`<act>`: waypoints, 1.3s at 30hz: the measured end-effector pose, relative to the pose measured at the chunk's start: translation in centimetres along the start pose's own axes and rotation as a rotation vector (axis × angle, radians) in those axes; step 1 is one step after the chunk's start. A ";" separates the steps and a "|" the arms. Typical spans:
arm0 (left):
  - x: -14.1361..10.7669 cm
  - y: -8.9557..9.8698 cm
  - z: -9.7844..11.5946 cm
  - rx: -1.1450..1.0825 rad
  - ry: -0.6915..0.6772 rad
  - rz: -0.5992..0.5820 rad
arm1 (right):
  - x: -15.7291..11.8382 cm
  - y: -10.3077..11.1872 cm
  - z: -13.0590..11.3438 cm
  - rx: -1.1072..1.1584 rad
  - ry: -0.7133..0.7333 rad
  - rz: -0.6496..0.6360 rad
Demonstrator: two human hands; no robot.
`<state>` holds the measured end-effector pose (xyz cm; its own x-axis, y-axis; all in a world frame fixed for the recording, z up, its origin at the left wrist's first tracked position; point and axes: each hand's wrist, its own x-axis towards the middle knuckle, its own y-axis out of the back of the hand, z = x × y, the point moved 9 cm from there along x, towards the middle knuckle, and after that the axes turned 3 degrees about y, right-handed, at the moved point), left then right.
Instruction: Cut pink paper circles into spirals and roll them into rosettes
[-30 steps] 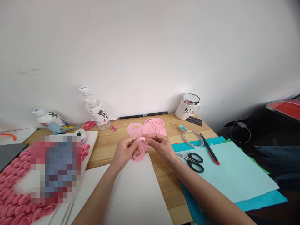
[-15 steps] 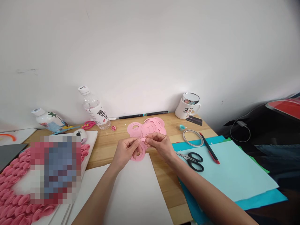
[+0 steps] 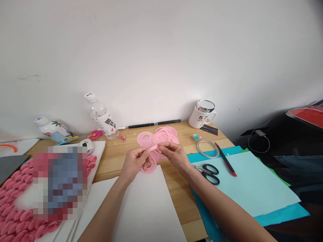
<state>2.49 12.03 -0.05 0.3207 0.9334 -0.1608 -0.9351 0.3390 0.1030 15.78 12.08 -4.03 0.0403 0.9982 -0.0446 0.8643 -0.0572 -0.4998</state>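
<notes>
Between my two hands a narrow pink paper strip [image 3: 153, 148] is stretched, pinched at both ends. My left hand [image 3: 135, 162] grips its left end with thumb and forefinger. On the other end, the fingertips of my right hand [image 3: 174, 155] are pressed together. Just beyond the hands lies a heap of pink paper spirals [image 3: 165, 134]. One more pink paper spiral [image 3: 148, 167] lies partly under my left fingers, over the edge of a white sheet [image 3: 148, 208].
Black-handled scissors [image 3: 210, 174], a tape roll [image 3: 208, 149] and a red-black pen [image 3: 225, 159] lie on the right around light blue paper [image 3: 257, 185]. A white mug [image 3: 198, 117] and a water bottle [image 3: 102, 116] stand by the wall. Left is a board with pink paper roses [image 3: 15, 201].
My right hand has shifted slightly to the right, away from the left one. More of the pink strip shows between them. My left hand has hardly moved.
</notes>
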 end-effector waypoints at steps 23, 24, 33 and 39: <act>-0.2 -0.7 0.5 0.042 -0.029 -0.076 | 0.0 0.0 -0.6 -0.026 0.047 0.002; -0.2 -0.6 0.4 0.039 -0.025 -0.064 | 0.0 0.1 -0.6 -0.027 0.050 0.004; -0.1 0.3 0.1 -0.047 0.017 0.010 | 0.0 -0.3 -0.5 -0.058 0.008 -0.045; -0.1 0.1 0.0 -0.004 0.021 -0.012 | 0.1 0.2 -0.4 -0.024 0.012 0.002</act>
<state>2.34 11.99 -0.05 0.3289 0.9266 -0.1823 -0.9318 0.3498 0.0969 16.14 12.14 -3.76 0.0478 0.9982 -0.0351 0.8760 -0.0587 -0.4787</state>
